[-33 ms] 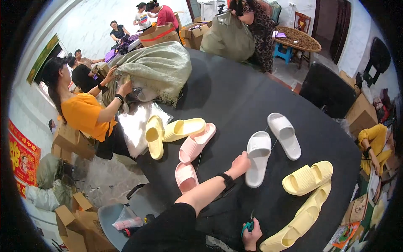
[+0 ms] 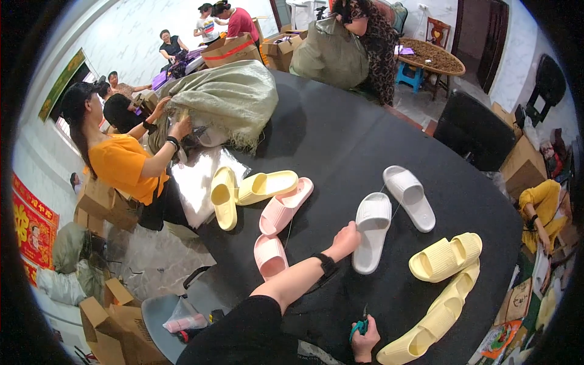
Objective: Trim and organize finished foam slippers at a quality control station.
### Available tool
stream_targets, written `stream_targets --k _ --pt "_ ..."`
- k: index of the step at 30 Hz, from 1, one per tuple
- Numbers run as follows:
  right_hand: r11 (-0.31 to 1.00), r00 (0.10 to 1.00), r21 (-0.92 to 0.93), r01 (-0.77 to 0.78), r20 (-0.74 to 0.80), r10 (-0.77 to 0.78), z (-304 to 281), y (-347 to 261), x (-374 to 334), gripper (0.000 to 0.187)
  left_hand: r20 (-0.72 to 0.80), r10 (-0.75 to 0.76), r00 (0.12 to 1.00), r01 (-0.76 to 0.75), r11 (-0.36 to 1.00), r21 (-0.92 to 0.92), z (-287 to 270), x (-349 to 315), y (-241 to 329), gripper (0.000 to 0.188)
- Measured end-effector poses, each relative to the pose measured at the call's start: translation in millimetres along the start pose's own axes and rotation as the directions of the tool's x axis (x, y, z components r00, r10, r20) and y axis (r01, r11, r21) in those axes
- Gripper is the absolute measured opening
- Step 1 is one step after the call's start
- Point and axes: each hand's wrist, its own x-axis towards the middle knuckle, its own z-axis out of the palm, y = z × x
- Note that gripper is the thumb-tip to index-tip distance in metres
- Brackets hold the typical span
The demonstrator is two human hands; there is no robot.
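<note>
Pinching a white slipper at its edge

The white slipper (image 2: 371,234) lies on the dark desk (image 2: 340,143), its toe strap pointing away from the person. The left hand (image 2: 344,241), fingers curled, grasps its left edge beside the strap. A thin thread (image 2: 396,210) runs between it and the second white slipper (image 2: 410,199), just beyond to the right. Nearer the body, the right hand (image 2: 365,344) grasps scissors (image 2: 359,329) with teal handles, blades pointing away, apart from the slippers.

To the right, a curved row of yellow slippers (image 2: 433,324) reaches the near edge. Left of the white pair lie pink slippers (image 2: 287,210), partly behind the forearm, with a yellow pair (image 2: 224,204) next to them. Farther left, a co-worker in orange (image 2: 125,167) handles a pale woven sack (image 2: 228,97) beside clear plastic packaging (image 2: 198,182).
</note>
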Motion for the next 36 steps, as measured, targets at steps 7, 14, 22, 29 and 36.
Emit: stream_targets --k 7,14,22,29,36 --pt "0.999 0.999 0.006 0.045 -0.019 -0.045 -6 -14 5 0.048 0.041 -0.048 0.998 0.048 0.999 -0.006 -32 -75 -42 0.029" --pt "0.999 1.000 0.047 -0.015 -0.010 0.016 -10 -8 -13 0.046 0.110 -0.067 0.992 0.064 0.998 0.025 -45 -155 -72 0.029" --pt "0.959 0.986 0.233 -0.160 -0.017 0.168 -17 -28 3 0.045 0.090 0.122 0.988 -0.126 0.991 0.043 -34 -189 -117 0.022" --pt "0.973 0.981 0.144 -0.178 0.103 0.164 -27 -67 15 0.047 0.165 0.185 0.969 -0.195 0.980 0.045 -38 -189 -120 0.024" --pt "0.973 0.960 0.084 -0.214 0.201 0.194 -20 -73 5 0.051 0.289 0.148 0.946 -0.168 0.985 0.047 -36 -206 -120 0.033"
